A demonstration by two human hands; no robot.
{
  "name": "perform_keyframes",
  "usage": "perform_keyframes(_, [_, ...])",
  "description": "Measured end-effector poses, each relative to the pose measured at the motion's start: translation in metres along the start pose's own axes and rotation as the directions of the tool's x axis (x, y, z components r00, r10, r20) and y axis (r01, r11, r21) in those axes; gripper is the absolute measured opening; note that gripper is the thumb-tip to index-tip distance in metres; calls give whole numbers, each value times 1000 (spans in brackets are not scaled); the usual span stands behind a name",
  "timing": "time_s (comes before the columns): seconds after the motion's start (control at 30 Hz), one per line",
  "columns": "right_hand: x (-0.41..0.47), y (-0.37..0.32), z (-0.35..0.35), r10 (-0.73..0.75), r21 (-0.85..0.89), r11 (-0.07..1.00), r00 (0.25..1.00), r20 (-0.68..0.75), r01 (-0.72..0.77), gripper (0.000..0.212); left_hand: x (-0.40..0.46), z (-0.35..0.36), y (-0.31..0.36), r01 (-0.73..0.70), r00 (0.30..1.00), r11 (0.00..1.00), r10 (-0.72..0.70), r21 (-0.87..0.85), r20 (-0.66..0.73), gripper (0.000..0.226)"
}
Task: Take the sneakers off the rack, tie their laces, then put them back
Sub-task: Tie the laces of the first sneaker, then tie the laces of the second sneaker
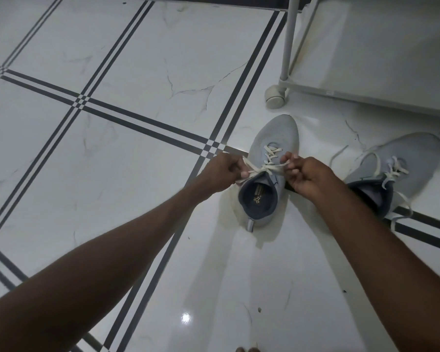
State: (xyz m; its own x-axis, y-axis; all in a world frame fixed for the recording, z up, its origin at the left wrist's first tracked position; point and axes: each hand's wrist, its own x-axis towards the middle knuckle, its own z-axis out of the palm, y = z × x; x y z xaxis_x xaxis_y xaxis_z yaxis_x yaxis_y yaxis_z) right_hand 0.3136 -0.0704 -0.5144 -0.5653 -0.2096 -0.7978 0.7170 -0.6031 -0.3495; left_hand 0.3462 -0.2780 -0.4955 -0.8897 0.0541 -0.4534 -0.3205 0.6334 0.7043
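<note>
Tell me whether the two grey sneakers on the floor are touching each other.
Apart. The head view shows the sneaker being tied and the other sneaker with bare white floor between their toes; the right hand covers the gap nearer the heels.

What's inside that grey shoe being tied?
Inside the sneaker only a dark insole with a pale printed logo shows; no foot. The toe end is hidden under the upper.

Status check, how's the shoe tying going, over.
Left hand and right hand each pinching a lace end on the near sneaker. Second sneaker laces loose. Both on floor beside rack. Nothing in the way.
</note>
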Motion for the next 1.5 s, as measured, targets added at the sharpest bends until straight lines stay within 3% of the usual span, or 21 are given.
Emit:
perform_keyframes(0.17, [15, 2, 2, -78, -193, 979, 993, -85, 61, 31, -8, 1, -3, -74, 997, 978, 80, 195, -23, 3])
perform_keyframes(0.27, [19, 2, 0, -84, -251, 966, 990, -112, 54, 31, -14, 3, 1, -206, 972, 870, 235, 448, -9, 13])
perform_keyframes(0.33, [21, 4, 2, -86, -292, 956, 986, -140, 42, 33, -14, 2, 0, -228, 965, 840, 263, 492, -3, 17])
perform_keyframes(0.5, [22, -1, 12, -63, -360, 933, 983, -171, -3, 34, -14, -2, -5, -116, 993, 961, 114, 250, 20, 20])
perform_keyframes(0.7, [25, 0, 16, -158, -429, 903, 942, -295, 17, 32, -23, 1, -12, 19, 993, 1000, -18, -13, 116, 25])
perform_keyframes(0.83, [30, 10, 20, -215, -449, 893, 903, -372, 28, 26, -25, 0, -15, 54, 991, 997, -47, -54, 123, 24])
perform_keyframes(0.93, [30, 17, 20, -333, -572, 818, 863, -381, 64, 20, -12, -7, 1, 27, 983, 990, -52, 137, 179, 21])
perform_keyframes(1.03, [17, 4, 25, -270, -611, 788, 931, -244, 69, 21, -3, -22, 28, -20, 978, 884, -79, 468, 191, 6])
perform_keyframes(1.1, [8, -18, 22, -264, -725, 685, 952, -155, 72, 30, 1, -23, 46, -52, 997, 778, 2, 626, 80, 18])
perform_keyframes(1.2, [-15, -58, 16, -275, -911, 396, 961, -2, 111, 35, 1, -8, 82, -137, 976, 792, 212, 595, -57, 16])
perform_keyframes(1.3, [-44, -94, 4, -216, -979, 127, 968, 129, 159, 25, 8, 18, 115, -243, 969, 870, 237, 430, 67, 14])
perform_keyframes(1.4, [-79, -120, -31, -259, -955, -203, 929, 263, 214, 22, 18, 61, 132, -343, 931, 853, 252, 394, 264, 16])
perform_keyframes(1.43, [-90, -123, -45, -295, -924, -320, 905, 307, 209, 25, 21, 74, 133, -356, 925, 845, 257, 399, 281, 19])
perform_keyframes(1.5, [-107, -124, -77, -356, -886, -440, 878, 320, 145, 39, 29, 98, 134, -354, 921, 864, 257, 357, 291, 32])
